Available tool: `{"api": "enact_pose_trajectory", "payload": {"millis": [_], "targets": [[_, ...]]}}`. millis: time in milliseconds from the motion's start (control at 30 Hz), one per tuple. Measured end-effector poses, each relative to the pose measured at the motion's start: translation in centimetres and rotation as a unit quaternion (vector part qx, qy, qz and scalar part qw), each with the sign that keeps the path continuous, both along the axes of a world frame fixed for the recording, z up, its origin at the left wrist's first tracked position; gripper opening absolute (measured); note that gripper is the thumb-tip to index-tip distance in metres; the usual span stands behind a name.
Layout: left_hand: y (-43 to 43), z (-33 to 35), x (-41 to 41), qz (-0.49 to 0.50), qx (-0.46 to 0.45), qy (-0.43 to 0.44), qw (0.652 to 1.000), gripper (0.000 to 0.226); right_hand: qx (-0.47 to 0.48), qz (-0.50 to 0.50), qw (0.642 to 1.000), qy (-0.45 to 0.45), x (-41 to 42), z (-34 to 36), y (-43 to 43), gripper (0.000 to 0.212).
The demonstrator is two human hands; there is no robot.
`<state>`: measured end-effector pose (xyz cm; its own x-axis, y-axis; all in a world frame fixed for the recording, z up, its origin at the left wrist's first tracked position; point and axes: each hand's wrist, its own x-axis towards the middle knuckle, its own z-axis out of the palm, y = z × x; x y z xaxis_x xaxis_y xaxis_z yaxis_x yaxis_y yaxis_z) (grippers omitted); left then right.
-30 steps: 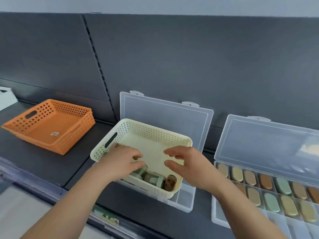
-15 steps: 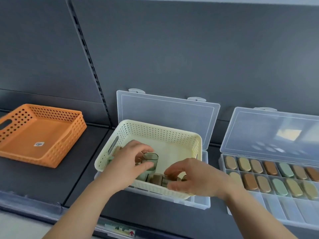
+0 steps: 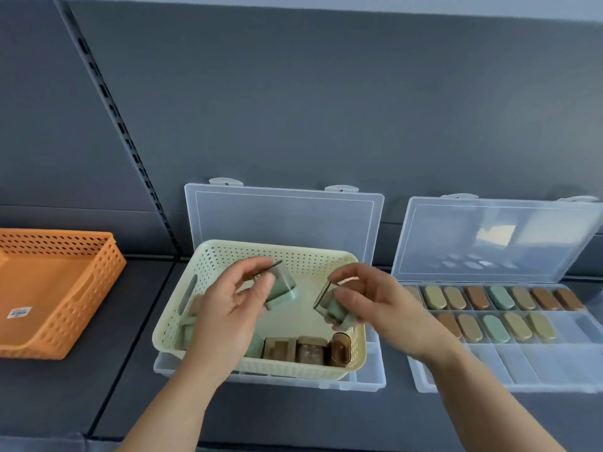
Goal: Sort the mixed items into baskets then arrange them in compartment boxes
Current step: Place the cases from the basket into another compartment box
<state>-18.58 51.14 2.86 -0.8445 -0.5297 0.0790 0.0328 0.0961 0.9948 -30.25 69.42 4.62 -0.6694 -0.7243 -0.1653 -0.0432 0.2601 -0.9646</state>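
1. The left hand (image 3: 228,308) is raised over the cream perforated plastic basket (image 3: 270,248). Its fingers are curled, and it pinches a small green-based plastic case with a smoky clear cover (image 3: 281,286) between thumb and fingertips.
2. The right hand (image 3: 381,305) is near the left but apart from it. It grips a second green-and-smoky case (image 3: 333,308), with thumb and curled fingers closed round it.
3. Both cases hang above the basket floor, between the two hands, and do not touch each other. Each is tilted, with the smoky end pointing up and toward the left hand's side. The green base points down and toward the right hand's side, so the long axis runs on a slant.
4. Below the hands, three brown smoky cases (image 3: 311,350) lie side by side along the basket's near wall. Green ones (image 3: 189,331) show under the left hand, partly hidden by it.
5. The basket sits on the tray of an open clear plastic compartment box (image 3: 375,378), whose lid stands up behind the hands.
6. Beyond the right hand lies a second open clear compartment box (image 3: 554,363). Two of its rows hold oval pieces in tan, brown and green (image 3: 501,296), each with its long axis pointing away from the person.
7. Well out past the left hand stands an orange perforated plastic basket (image 3: 65,288) with a small white label (image 3: 19,312) on its floor. The print on the label is too blurred to read.
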Motion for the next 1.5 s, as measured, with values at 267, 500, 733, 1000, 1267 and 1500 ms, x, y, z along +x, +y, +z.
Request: {"api": "enact_pose_trajectory", "payload": {"millis": [267, 500, 733, 1000, 1267, 1500], "targets": [[7.2, 0.5, -5.0, -0.146, 0.205, -0.032, 0.967, 0.05, -0.074, -0.217, 0.972, -0.057, -2.1, -0.8, 7.1, 0.015], [16.8, 0.1, -9.4, -0.164, 0.063, -0.06, 0.983, 0.042, 0.012, -0.233, 0.972, -0.026, -5.2, -2.2, 18.7, 0.034], [26.7, -1.0, -15.6, -0.18, 0.002, -0.094, 0.979, 0.069, 0.113, -0.341, 0.928, 0.105, -10.5, -4.5, 29.8, 0.044], [35.8, -4.2, -21.9, -0.224, -0.266, -0.12, 0.93, 0.05, 0.085, -0.396, 0.91, 0.087, -14.0, -6.9, 36.5, 0.036], [38.4, -6.2, -24.6, -0.229, -0.438, -0.174, 0.852, 0.051, 0.069, -0.377, 0.92, 0.079, -15.1, -7.7, 38.5, 0.034], [38.4, -7.1, -25.1, -0.234, -0.452, -0.199, 0.837, 0.064, 0.14, -0.313, 0.927, 0.151, -16.3, -8.0, 38.9, 0.046]]}}
